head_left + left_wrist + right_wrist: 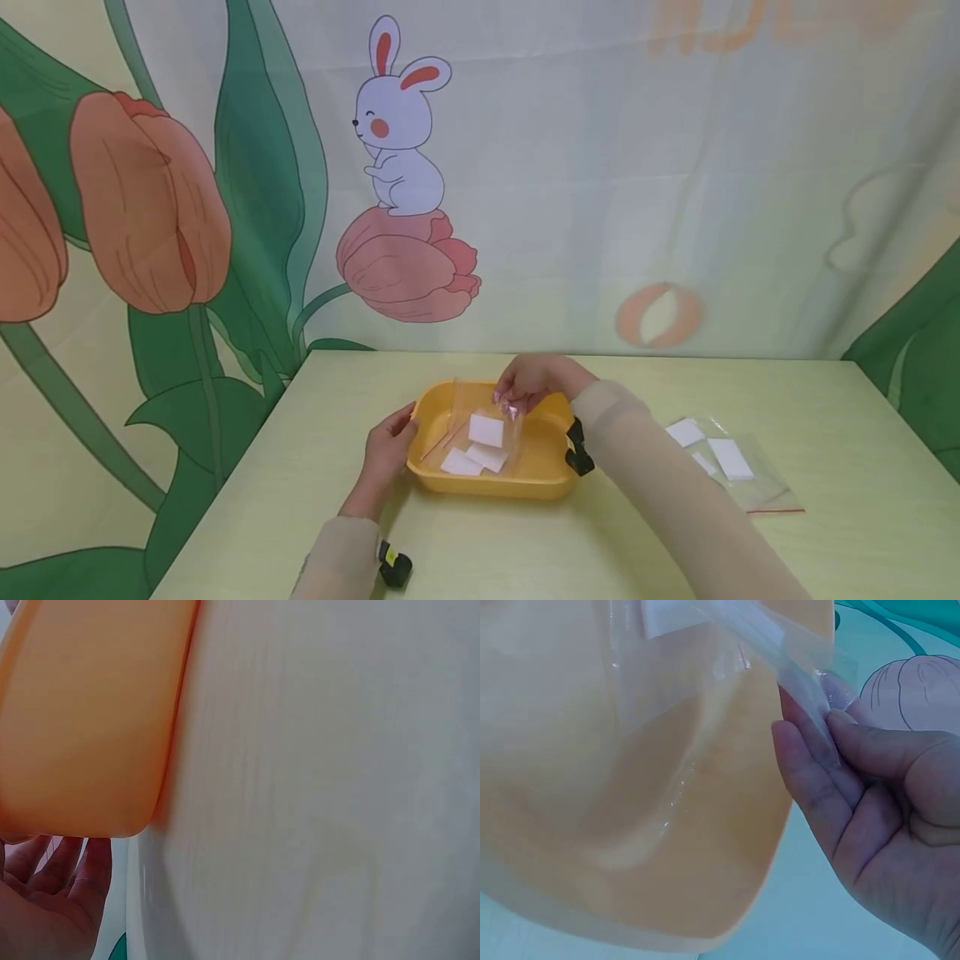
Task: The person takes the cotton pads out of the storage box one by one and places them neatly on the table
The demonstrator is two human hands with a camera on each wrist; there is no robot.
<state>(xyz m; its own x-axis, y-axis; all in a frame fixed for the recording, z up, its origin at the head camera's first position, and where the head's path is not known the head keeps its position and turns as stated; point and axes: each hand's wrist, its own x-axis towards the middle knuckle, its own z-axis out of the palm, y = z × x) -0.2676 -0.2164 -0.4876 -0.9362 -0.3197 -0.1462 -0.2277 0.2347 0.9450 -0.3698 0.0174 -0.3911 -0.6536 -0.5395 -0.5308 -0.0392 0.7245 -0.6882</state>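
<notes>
A yellow plastic basin sits on the table. At its left end my left hand grips the rim; in the left wrist view the fingers reach behind the basin's end wall. My right hand is over the basin's back rim, pinching the edge of a clear plastic bag between thumb and fingers. The bag lies partly inside the basin, tilted up toward that hand. Several white rectangular pieces show through it, and a thin reddish line runs along its left side.
To the right, partly behind the right sleeve, another clear bag with white pieces and a red seal line lies flat on the pale table. A printed curtain with a rabbit and tulips hangs behind the table.
</notes>
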